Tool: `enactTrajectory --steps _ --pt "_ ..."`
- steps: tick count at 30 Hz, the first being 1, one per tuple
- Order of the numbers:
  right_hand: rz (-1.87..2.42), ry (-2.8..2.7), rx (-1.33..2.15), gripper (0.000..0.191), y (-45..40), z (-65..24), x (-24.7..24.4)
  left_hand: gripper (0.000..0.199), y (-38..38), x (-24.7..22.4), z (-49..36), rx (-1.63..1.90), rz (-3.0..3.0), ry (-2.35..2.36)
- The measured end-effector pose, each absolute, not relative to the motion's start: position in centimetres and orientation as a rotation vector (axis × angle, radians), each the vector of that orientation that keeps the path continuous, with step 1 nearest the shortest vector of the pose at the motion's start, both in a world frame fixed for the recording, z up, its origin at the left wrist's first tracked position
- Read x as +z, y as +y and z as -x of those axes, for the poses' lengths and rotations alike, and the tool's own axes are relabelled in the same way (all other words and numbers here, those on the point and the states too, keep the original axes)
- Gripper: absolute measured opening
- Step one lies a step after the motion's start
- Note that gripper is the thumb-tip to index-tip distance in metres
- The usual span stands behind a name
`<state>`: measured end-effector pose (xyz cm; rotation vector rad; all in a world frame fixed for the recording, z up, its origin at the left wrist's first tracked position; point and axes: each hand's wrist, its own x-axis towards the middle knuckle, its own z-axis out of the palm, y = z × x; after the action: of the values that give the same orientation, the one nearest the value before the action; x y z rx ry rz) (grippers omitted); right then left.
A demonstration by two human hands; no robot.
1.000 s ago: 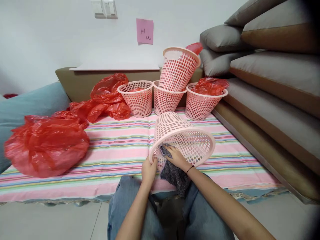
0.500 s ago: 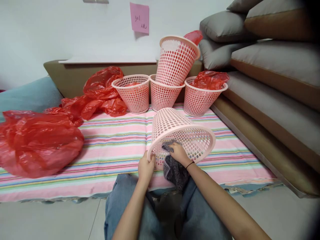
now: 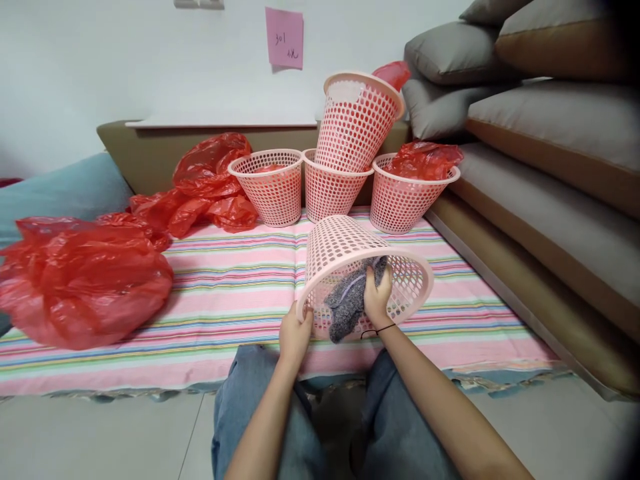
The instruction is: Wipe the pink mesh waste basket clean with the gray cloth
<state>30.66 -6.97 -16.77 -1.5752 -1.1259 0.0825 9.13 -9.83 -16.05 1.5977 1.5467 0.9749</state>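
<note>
A pink perforated plastic basket [image 3: 334, 243] lies tipped on its side, its mouth facing me, on the striped cloth. My left hand [image 3: 295, 331] grips the left side of its rim, thumb on the inside. Inside the mouth, my right hand [image 3: 379, 293] is closed on a dark grey cloth [image 3: 350, 303] with a pale edge strip. The cloth lies against the inner upper wall and hangs down to the lower left. Part of the right hand's fingers is hidden by the cloth.
Three similar baskets stand behind: a left one [image 3: 273, 197], a middle one [image 3: 333, 193] with a tilted basket [image 3: 353, 127] in it, and a right one [image 3: 400, 203]. Red plastic bags [image 3: 85, 280] lie at left. Stacked cushions [image 3: 555, 133] rise at right. Striped cloth [image 3: 225, 300] covers the seat.
My right hand has moved right and upward inside the basket, bringing the grey cloth up from the lower rim. My left hand keeps its hold on the rim.
</note>
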Motion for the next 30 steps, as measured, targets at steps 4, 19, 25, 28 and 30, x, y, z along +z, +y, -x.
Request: enactTrajectory --steps 4,19,25,28,30 --pt "1.647 -1.344 0.165 0.049 -6.9 -30.5 -17.6 0.025 -9.9 -16.0 -9.2 0.961 -1.603 1.549" --pt "1.798 -2.062 0.561 0.096 -7.8 -30.4 -18.4 0.025 -10.1 -16.0 -9.2 0.953 -1.601 1.549" --pt "1.804 -2.085 0.625 0.027 -7.7 -29.7 -17.9 0.025 -10.0 -16.3 -9.1 0.968 -1.594 1.543" --pt "1.769 -2.061 0.618 0.020 -8.0 -30.4 -17.4 0.025 -10.0 -16.3 -9.1 0.967 -1.594 1.541" --pt "1.788 -1.993 0.554 0.022 -8.1 -30.8 -17.2 0.024 -10.0 -16.3 -9.1 0.964 -1.596 1.543"
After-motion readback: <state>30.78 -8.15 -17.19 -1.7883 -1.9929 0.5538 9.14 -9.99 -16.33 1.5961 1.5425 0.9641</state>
